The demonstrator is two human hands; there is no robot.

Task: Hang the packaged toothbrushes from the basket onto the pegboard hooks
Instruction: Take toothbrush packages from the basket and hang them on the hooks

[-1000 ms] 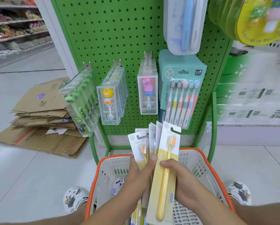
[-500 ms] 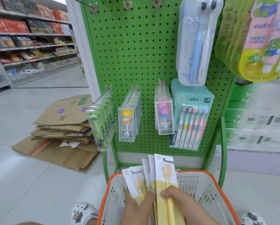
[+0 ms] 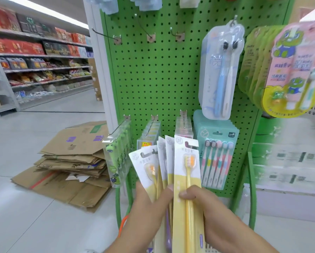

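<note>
Both hands hold a fanned bunch of yellow-and-white carded toothbrush packs (image 3: 164, 161) in front of the green pegboard (image 3: 153, 73). My left hand (image 3: 149, 203) grips the bunch from the left, thumb across the cards. My right hand (image 3: 213, 214) pinches the front pack (image 3: 186, 179), a yellow brush on a card with a hang slot. Three bare hooks (image 3: 149, 34) stick out high on the board. Only a sliver of the basket's orange rim (image 3: 123, 223) shows below my left arm.
Lower hooks carry boxed children's brushes (image 3: 119, 152) and a multi-brush pack (image 3: 216, 157). A blue-and-white twin pack (image 3: 220, 73) and round pink-green packs (image 3: 291, 70) hang at right. Flattened cardboard (image 3: 71, 161) lies on the floor at left; stocked shelves (image 3: 40, 57) behind.
The view has tilted up, so the bare upper hooks appear and the basket drops almost out of sight. Both hands keep the same hold and have lifted the packs closer to the board.
</note>
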